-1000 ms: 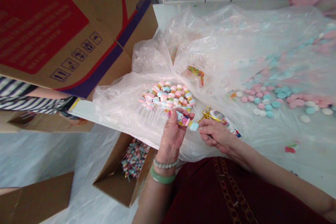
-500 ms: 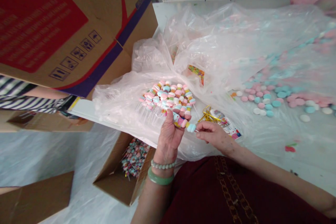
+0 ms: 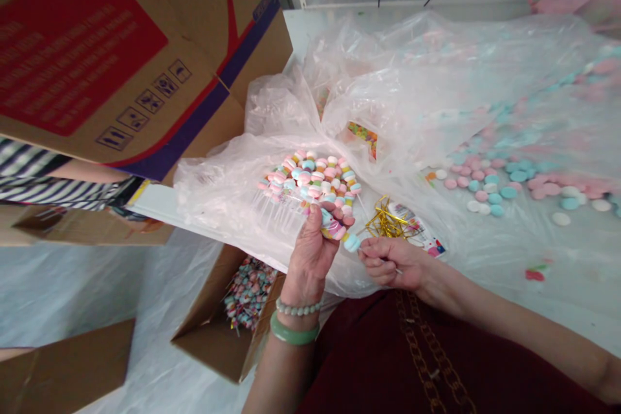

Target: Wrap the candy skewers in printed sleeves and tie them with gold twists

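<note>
in an open cardboard carton (image 3: pixel 208 336) at far left lie bundled candy sticks (image 3: pixel 250 294). the left hand (image 3: pixel 310 259) curls closed around a stick of stacked pink and pale-blue candy discs (image 3: pixel 334 226), held just over a crumpled clear plastic bag (image 3: pixel 218 187) bearing a fan of similar sticks (image 3: pixel 305 181). the right hand (image 3: pixel 392 264) pinches a thin white stem (image 3: pixel 400 270) just beside the blue end disc, near gold twist ties (image 3: pixel 388 223). loose pastel discs (image 3: pixel 495 191) lie further right.
</note>
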Motion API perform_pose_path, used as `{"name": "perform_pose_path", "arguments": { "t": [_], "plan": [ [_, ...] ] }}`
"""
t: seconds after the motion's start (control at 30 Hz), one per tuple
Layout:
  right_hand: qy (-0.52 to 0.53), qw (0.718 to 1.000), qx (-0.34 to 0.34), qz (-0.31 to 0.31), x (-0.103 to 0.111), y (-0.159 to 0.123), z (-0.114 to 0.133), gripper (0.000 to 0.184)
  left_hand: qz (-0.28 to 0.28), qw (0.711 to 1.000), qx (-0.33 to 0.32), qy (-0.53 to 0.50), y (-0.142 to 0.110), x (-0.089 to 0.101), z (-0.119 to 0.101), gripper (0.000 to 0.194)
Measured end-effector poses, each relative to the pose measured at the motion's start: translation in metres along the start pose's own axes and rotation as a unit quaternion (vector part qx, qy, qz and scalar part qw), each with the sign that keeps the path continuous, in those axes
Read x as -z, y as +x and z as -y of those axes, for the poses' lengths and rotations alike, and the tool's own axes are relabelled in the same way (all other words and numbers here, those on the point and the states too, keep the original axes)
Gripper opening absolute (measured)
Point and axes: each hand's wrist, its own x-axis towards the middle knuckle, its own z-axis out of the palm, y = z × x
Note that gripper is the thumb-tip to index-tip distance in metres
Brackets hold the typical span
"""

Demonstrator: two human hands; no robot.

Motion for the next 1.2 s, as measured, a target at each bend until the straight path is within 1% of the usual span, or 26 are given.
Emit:
{"name": "perform_pose_path", "arguments": {
  "t": [0.03, 0.1, 0.2, 0.23, 0.27, 0.3, 0.33, 0.37, 0.4, 0.47, 0.53, 0.6, 0.63, 0.67, 0.7, 0.73, 0.77, 0.8, 0.87, 0.9, 0.93, 0.97, 1.0, 1.03, 1.1, 1.2],
  "plan": [
    [0.047, 0.998, -0.021, 0.031, 0.003, 0.001, 0.001, 0.019, 0.000, 1.000, -0.001, 0.011, -0.001, 0.000, 0.000, 0.032],
    [0.105, 0.992, -0.035, 0.057, 0.008, 0.002, 0.002, 0.016, -0.004, 1.000, -0.001, 0.021, -0.002, 0.001, 0.000, 0.033],
    [0.103, 0.993, -0.019, 0.053, 0.007, 0.002, 0.003, 0.015, -0.005, 1.000, 0.006, 0.010, -0.001, 0.001, 0.000, 0.031],
    [0.078, 0.996, -0.002, 0.036, 0.005, 0.001, 0.004, 0.016, -0.005, 1.000, 0.008, 0.007, -0.001, 0.001, 0.000, 0.030],
    [0.038, 0.999, 0.023, 0.004, 0.003, 0.001, 0.004, 0.017, -0.008, 1.000, 0.011, 0.005, 0.000, 0.001, -0.001, 0.030],
    [-0.017, 0.997, 0.057, -0.041, 0.001, 0.000, 0.004, 0.017, -0.014, 1.000, 0.019, 0.001, 0.000, 0.001, -0.001, 0.030],
    [-0.084, 0.987, 0.094, -0.095, -0.001, 0.000, 0.004, 0.016, -0.026, 0.999, 0.031, -0.007, 0.001, 0.001, -0.002, 0.029],
    [-0.160, 0.968, 0.129, -0.147, -0.003, -0.001, 0.004, 0.015, -0.043, 0.998, 0.044, -0.017, 0.002, 0.002, -0.002, 0.028],
    [-0.237, 0.938, 0.163, -0.193, -0.004, -0.002, 0.003, 0.013, -0.064, 0.996, 0.054, -0.028, 0.003, 0.002, -0.002, 0.026],
    [-0.378, 0.863, 0.228, -0.245, -0.005, -0.004, 0.003, 0.010, -0.099, 0.992, 0.056, -0.049, 0.004, 0.002, -0.003, 0.021],
    [-0.495, 0.779, 0.289, -0.254, -0.003, -0.005, 0.001, 0.011, -0.115, 0.991, 0.048, -0.055, 0.005, 0.002, -0.002, 0.016],
    [-0.580, 0.700, 0.335, -0.247, -0.001, -0.006, -0.001, 0.012, -0.115, 0.991, 0.037, -0.049, 0.006, 0.001, -0.002, 0.013],
    [-0.608, 0.673, 0.345, -0.243, 0.000, -0.006, -0.002, 0.013, -0.116, 0.992, 0.030, -0.046, 0.006, 0.001, -0.002, 0.012],
    [-0.623, 0.656, 0.350, -0.243, 0.000, -0.006, -0.003, 0.014, -0.118, 0.992, 0.021, -0.044, 0.006, 0.000, -0.002, 0.013],
    [-0.626, 0.651, 0.350, -0.248, 0.000, -0.006, -0.003, 0.015, -0.120, 0.992, 0.009, -0.044, 0.006, 0.000, -0.001, 0.013],
    [-0.617, 0.658, 0.348, -0.256, 0.000, -0.006, -0.004, 0.015, -0.118, 0.992, -0.004, -0.045, 0.005, 0.000, -0.001, 0.014],
    [-0.595, 0.677, 0.342, -0.265, -0.002, -0.006, -0.004, 0.014, -0.111, 0.993, -0.017, -0.044, 0.005, -0.001, 0.000, 0.015],
    [-0.561, 0.710, 0.327, -0.272, -0.003, -0.006, -0.004, 0.013, -0.098, 0.994, -0.032, -0.041, 0.005, -0.001, 0.000, 0.017],
    [-0.452, 0.806, 0.272, -0.269, -0.008, -0.006, -0.003, 0.012, -0.065, 0.996, -0.062, -0.024, 0.004, 0.000, 0.001, 0.022],
    [-0.380, 0.855, 0.241, -0.257, -0.010, -0.006, -0.002, 0.012, -0.050, 0.996, -0.074, -0.012, 0.004, 0.001, 0.002, 0.025],
    [-0.305, 0.898, 0.212, -0.236, -0.011, -0.007, -0.001, 0.012, -0.040, 0.996, -0.081, -0.001, 0.004, 0.002, 0.003, 0.028],
    [-0.233, 0.932, 0.185, -0.207, -0.011, -0.007, 0.001, 0.013, -0.034, 0.996, -0.082, 0.009, 0.004, 0.003, 0.003, 0.030],
    [-0.172, 0.957, 0.161, -0.171, -0.010, -0.008, 0.002, 0.014, -0.031, 0.996, -0.079, 0.016, 0.004, 0.004, 0.003, 0.031],
    [-0.121, 0.974, 0.138, -0.133, -0.009, -0.008, 0.003, 0.015, -0.032, 0.997, -0.074, 0.021, 0.005, 0.006, 0.004, 0.032],
    [-0.043, 0.993, 0.087, -0.062, -0.003, -0.008, 0.005, 0.015, -0.035, 0.997, -0.069, 0.026, 0.006, 0.008, 0.005, 0.034],
    [0.052, 0.998, 0.023, 0.014, 0.007, -0.007, 0.006, 0.012, -0.031, 0.996, -0.075, 0.028, 0.007, 0.011, 0.008, 0.035]
  ]
}}
